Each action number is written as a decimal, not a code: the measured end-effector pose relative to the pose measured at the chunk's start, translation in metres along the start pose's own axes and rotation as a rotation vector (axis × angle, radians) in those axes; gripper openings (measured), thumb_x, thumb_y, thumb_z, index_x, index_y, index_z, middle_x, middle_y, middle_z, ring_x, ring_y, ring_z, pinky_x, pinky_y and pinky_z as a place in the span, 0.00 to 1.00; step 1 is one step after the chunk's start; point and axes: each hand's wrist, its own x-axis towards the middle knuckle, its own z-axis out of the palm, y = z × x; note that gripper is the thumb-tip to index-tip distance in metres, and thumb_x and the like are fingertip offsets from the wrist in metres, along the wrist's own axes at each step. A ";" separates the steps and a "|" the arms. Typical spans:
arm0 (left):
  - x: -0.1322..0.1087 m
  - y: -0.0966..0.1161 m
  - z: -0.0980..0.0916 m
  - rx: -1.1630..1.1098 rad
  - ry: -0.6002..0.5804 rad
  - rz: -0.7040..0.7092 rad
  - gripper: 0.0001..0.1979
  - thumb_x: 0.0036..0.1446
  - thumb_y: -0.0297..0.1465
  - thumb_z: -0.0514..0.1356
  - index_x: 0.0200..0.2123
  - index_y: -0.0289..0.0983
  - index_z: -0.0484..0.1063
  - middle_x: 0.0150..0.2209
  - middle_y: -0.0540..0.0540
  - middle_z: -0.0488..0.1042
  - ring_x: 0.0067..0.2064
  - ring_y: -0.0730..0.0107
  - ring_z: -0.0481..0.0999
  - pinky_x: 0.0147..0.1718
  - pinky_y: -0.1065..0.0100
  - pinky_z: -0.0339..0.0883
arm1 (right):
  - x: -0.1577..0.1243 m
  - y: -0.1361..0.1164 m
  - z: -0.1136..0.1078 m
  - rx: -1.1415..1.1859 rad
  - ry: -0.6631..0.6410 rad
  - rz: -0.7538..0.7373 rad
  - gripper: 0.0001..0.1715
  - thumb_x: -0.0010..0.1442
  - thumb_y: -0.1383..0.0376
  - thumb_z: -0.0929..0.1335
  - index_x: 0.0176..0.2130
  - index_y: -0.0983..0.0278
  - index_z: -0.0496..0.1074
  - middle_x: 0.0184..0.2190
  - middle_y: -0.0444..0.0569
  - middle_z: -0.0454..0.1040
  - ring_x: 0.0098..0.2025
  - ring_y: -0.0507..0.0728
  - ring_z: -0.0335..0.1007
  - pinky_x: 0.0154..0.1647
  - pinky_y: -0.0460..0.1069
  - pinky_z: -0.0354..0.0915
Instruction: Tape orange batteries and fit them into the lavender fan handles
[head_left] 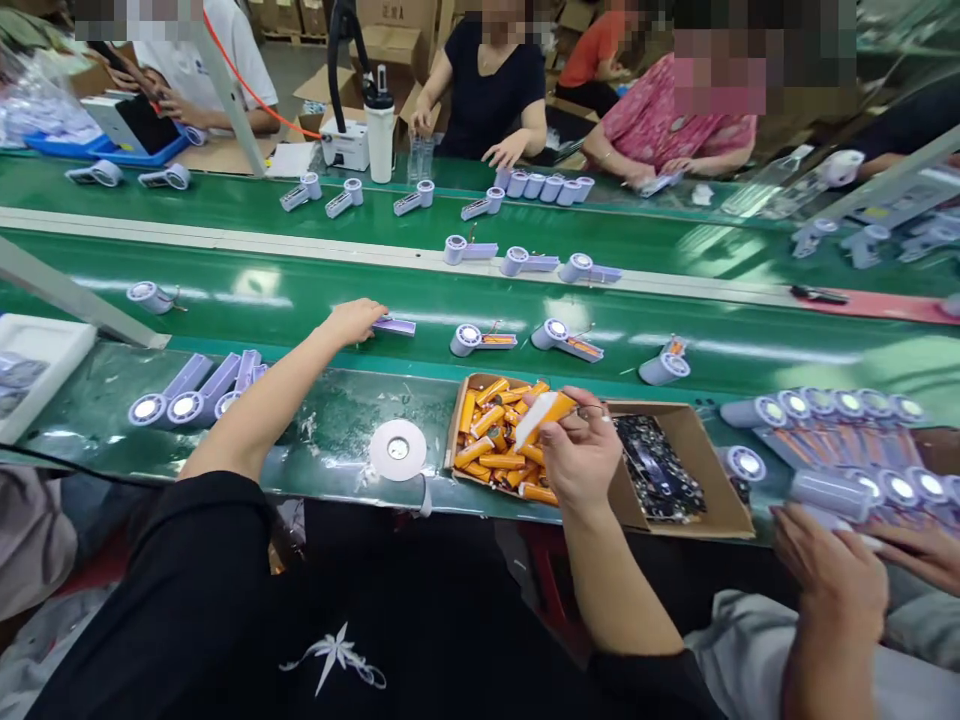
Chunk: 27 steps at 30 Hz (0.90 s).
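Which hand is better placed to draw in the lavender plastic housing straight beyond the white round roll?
Likely the left hand: it covers one end of that lavender plastic housing, while the right hand is busy pinching an orange-and-white cylinder.

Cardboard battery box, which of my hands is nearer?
Right: your right hand is by the right edge of the battery box; your left hand is beyond it, farther left.

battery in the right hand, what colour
The battery is orange with a white patch: head view.

Beyond the tape roll (384,450), the left hand (356,322) hides perhaps half a lilac housing (399,327); left of the roll, a white tray (77,345) is cut off.
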 end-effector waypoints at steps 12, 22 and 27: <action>0.051 0.006 0.023 -0.228 0.059 -0.123 0.23 0.71 0.48 0.54 0.56 0.50 0.85 0.58 0.48 0.81 0.62 0.53 0.76 0.55 0.60 0.67 | 0.160 0.053 0.109 -0.332 -0.593 -0.016 0.31 0.53 0.51 0.82 0.51 0.63 0.79 0.39 0.50 0.84 0.41 0.60 0.85 0.48 0.56 0.81; 0.055 0.023 0.018 -0.264 0.078 -0.230 0.26 0.79 0.45 0.43 0.62 0.42 0.75 0.57 0.36 0.80 0.59 0.49 0.79 0.53 0.57 0.69 | 0.201 0.138 0.166 -0.907 -0.907 -0.135 0.24 0.68 0.62 0.75 0.60 0.67 0.76 0.43 0.53 0.85 0.46 0.58 0.82 0.50 0.49 0.70; 0.059 0.029 0.020 -0.287 0.089 -0.222 0.27 0.80 0.44 0.42 0.62 0.39 0.74 0.58 0.34 0.80 0.60 0.44 0.79 0.55 0.53 0.70 | 0.197 0.127 0.166 -1.313 -1.027 -0.269 0.26 0.74 0.57 0.71 0.65 0.65 0.76 0.51 0.56 0.84 0.51 0.64 0.82 0.48 0.50 0.66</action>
